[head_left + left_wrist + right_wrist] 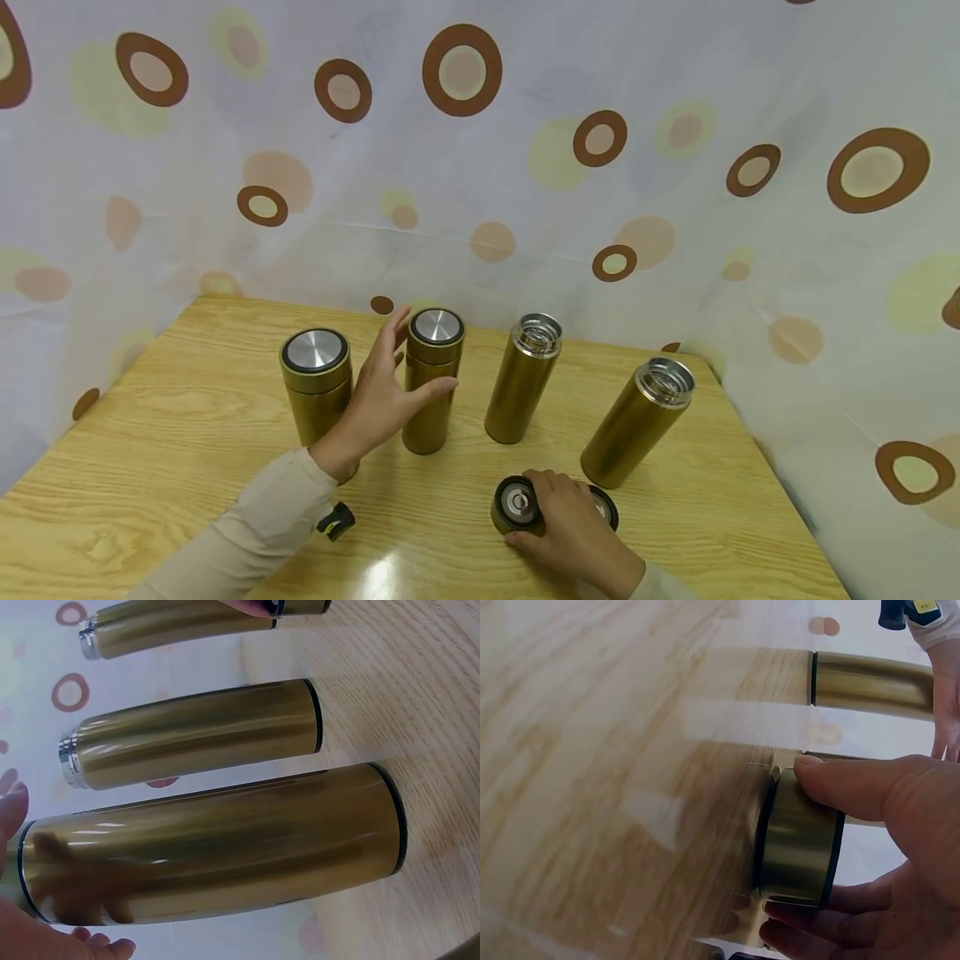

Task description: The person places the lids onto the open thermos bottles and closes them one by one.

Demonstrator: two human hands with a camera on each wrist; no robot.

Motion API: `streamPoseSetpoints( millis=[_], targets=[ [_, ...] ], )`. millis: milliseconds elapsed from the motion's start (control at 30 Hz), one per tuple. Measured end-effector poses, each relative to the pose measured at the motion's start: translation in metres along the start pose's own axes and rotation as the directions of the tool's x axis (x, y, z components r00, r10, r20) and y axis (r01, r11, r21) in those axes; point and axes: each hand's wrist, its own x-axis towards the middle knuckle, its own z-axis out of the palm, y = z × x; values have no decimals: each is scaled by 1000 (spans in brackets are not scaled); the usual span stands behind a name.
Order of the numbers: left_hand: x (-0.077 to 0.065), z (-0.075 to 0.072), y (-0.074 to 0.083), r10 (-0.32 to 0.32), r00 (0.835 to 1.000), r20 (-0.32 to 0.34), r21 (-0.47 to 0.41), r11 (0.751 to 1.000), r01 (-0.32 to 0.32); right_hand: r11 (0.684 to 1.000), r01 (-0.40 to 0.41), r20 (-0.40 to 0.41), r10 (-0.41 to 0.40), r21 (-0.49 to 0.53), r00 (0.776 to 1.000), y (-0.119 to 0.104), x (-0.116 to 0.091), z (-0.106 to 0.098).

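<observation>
My left hand (382, 396) is spread around the upper part of a gold thermos flask (431, 408) with its lid on. The fingers are behind it and the thumb in front; in the left wrist view, that flask (217, 851) stands between thumb and fingertips. My right hand (573, 529) grips a gold flask lid (517, 504) low over the table, thumb on one side and fingers on the other. In the right wrist view, this lid (799, 844) shows its side. A second loose lid (606, 507) lies to the right, partly hidden by the right hand.
Another lidded flask (315, 392) stands at the left, partly behind the left wrist. Two flasks without lids, a middle one (521, 383) and a right one (633, 429), stand with bare steel necks. The wooden table (187, 417) meets a patterned cloth (517, 192) behind.
</observation>
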Motion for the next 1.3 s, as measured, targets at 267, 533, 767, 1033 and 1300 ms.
streamPoseSetpoints(
  millis=[267,533,767,1033,1300],
  targets=[
    [6,-2,17,55,996,-72,6,999,-54,992,-13,-98,25,122,995,4,-7,-10],
    [14,10,49,304,949,-87,14,952,-304,972,-101,-174,139,210,975,4,-21,-25],
    [23,35,65,383,923,45,-13,924,-383,974,-85,-270,140,208,953,7,-31,-27],
    [36,72,55,158,979,130,-13,987,-157,979,-34,-323,100,202,941,8,-41,-30],
    [43,96,34,-8,988,154,-19,1000,11,985,43,-363,20,167,932,10,-47,-32]
  ],
)
